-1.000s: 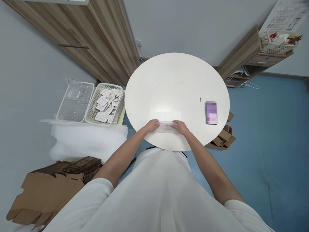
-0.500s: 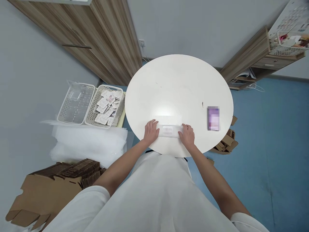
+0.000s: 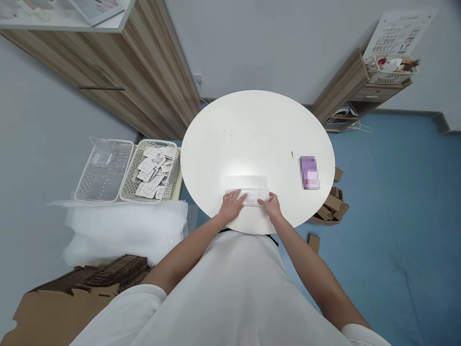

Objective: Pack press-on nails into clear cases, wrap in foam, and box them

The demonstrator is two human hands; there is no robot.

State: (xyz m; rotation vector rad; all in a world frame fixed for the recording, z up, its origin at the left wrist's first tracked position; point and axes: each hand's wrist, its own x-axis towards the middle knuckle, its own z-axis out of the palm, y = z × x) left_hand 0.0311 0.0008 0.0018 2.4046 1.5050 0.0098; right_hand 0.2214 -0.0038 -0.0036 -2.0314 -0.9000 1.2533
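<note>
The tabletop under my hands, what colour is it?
The tabletop is plain white, with a few small dark marks; the head view shows it best.

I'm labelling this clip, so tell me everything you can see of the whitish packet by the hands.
The packet looks like a flat, oblong strip of thin, partly see-through plastic. It lies on the white table, near the edge closest to the person, its long side running left to right. The left hand covers its left part; the right hand touches its right end. Its contents are too faint to identify.
</note>
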